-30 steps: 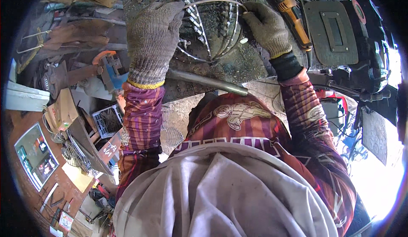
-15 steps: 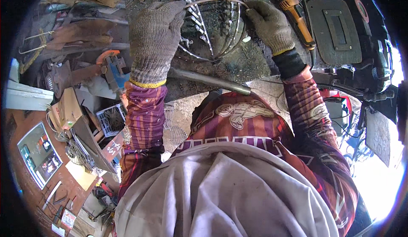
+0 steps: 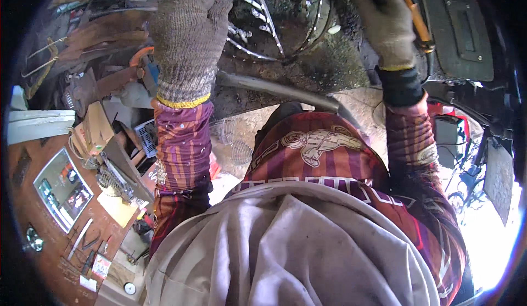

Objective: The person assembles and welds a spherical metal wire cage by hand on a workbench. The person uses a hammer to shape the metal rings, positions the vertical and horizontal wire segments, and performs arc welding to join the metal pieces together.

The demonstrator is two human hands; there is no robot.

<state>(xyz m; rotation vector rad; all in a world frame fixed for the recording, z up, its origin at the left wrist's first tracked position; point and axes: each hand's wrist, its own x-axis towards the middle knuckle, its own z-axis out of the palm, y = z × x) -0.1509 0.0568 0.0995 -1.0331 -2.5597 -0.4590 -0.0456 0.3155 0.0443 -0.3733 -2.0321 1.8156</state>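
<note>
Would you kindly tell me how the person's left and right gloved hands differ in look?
At the left hand, the glove meets the patterned sleeve directly; at the right hand, a black cuff separates them. The left hand also appears larger and sharper than the right hand. Both gloves are greyish knit with yellow hems.

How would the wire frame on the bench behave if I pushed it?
The wire frame is probably light for its size, being thin and mostly open. It would likely feel springy rather than floppy, since its curves show no sagging. It might drag instead of gliding, as the bench looks gritty.
</note>
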